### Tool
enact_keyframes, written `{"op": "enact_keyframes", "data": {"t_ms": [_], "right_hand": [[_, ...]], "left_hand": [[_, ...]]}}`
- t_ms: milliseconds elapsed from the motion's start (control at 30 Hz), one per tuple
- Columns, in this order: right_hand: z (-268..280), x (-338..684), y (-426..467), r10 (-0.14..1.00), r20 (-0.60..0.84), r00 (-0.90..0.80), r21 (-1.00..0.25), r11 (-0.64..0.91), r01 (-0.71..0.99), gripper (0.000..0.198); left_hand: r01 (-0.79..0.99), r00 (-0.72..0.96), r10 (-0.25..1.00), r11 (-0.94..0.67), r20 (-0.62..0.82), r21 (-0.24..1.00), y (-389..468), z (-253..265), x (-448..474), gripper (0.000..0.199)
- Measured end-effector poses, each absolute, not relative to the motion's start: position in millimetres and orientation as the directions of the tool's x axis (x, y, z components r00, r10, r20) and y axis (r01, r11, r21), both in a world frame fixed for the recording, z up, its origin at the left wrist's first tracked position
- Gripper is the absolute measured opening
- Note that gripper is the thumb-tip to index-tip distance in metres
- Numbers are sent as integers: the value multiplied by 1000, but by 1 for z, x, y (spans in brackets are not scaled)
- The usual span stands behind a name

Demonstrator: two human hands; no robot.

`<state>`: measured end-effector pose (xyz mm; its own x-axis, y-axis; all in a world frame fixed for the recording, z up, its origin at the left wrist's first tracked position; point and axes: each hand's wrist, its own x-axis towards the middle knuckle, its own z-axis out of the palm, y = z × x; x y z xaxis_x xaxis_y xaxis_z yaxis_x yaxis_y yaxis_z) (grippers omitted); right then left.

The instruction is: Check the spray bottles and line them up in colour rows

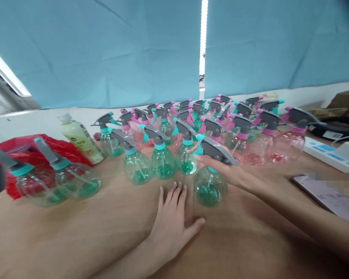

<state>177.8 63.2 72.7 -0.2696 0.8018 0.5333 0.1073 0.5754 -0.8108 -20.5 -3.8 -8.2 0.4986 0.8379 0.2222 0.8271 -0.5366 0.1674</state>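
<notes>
Neighbouring left hand (171, 228), green bottle (210, 190) sits — seemingly — in right hand (227, 170).

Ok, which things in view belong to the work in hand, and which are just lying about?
Seemingly part of the work:
round clear green plastic spray bottle in the right hand
other green spray bottles
round clear pink spray bottles

Seemingly just lying about:
pale green plastic bottle with white cap
crumpled red plastic bag
white power strip
flat dark-edged phone
</notes>
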Motion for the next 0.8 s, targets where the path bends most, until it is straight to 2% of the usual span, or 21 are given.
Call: {"op": "enact_keyframes", "data": {"t_ms": [367,600,800], "right_hand": [[67,177,64,807,515,-288,-850,523,-56,19],[63,180,67,796,512,-322,-849,527,-48,22],[63,182,67,792,494,-359,-854,520,-28,31]], "left_hand": [[816,516,826,-554,226,163,-3,-8,-22,75],[823,515,831,-548,210,152,-4,-5,-20,71],[814,520,829,-554,205,177,-4,-4,-20,71]]}}
